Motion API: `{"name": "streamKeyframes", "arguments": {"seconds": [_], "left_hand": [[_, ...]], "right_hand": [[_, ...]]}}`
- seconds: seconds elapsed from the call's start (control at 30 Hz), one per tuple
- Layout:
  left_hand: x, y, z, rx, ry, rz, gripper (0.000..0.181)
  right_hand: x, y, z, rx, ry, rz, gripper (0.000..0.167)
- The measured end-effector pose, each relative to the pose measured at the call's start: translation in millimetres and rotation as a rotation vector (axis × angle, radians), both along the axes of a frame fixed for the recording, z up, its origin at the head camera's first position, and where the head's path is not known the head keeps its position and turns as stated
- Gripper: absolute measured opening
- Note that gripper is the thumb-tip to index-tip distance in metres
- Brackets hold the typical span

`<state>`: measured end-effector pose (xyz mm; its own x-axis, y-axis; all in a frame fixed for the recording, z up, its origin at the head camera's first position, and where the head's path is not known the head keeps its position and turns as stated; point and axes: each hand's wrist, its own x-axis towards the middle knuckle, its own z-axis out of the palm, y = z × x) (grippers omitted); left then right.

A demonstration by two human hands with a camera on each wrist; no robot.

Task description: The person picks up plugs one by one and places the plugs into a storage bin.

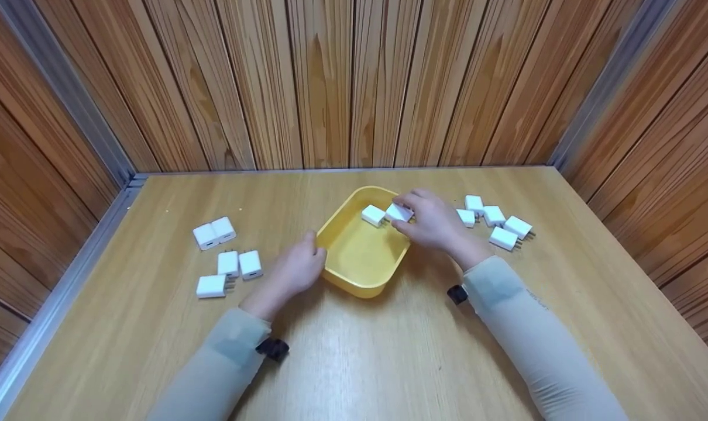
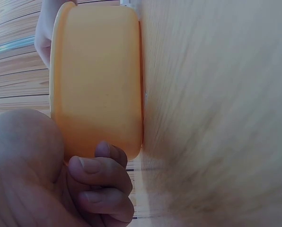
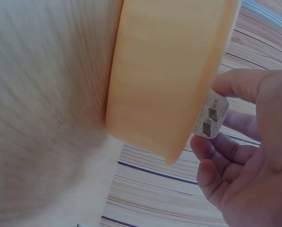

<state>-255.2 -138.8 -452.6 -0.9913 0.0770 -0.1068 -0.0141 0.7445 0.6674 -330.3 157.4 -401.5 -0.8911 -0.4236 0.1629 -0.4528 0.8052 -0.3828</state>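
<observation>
While the left hand (image 1: pixel 295 266) is gripping the tray's (image 1: pixel 357 257) left edge, the right hand (image 1: pixel 435 224) is pinching a plug (image 1: pixel 398 212) over the far-right corner.

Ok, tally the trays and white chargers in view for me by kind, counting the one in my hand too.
Yellow tray: 1
White chargers: 12 (5 left of the tray, 5 right of it, 1 inside, 1 in your right hand)
Total: 13
</observation>
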Motion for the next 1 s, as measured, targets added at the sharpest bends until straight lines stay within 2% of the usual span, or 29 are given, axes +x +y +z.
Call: {"name": "streamKeyframes", "arguments": {"seconds": [0.2, 0.43, 0.7, 1.0], "left_hand": [[0.9, 0.1, -1.5, -0.022, 0.046, -0.012, 0.058], [2.2, 1.2, 0.4, 0.006, 0.006, -0.002, 0.068], [1.4, 1.3, -0.3, 0.002, 0.019, 0.003, 0.063], [0.9, 0.7, 0.5, -0.002, 0.004, 0.006, 0.064]], "right_hand": [[-4.7, -8.9, -5.9, 0.038, 0.04, 0.034, 0.053], [-9.8, -17.2, -13.3, 0.058, 0.006, 0.051, 0.051], [-10.4, -29.7, -16.0, 0.09, -0.028, 0.064, 0.051], [-13.8, -44.0, -19.4, 0.137, -0.013, 0.086, 0.05]]}}
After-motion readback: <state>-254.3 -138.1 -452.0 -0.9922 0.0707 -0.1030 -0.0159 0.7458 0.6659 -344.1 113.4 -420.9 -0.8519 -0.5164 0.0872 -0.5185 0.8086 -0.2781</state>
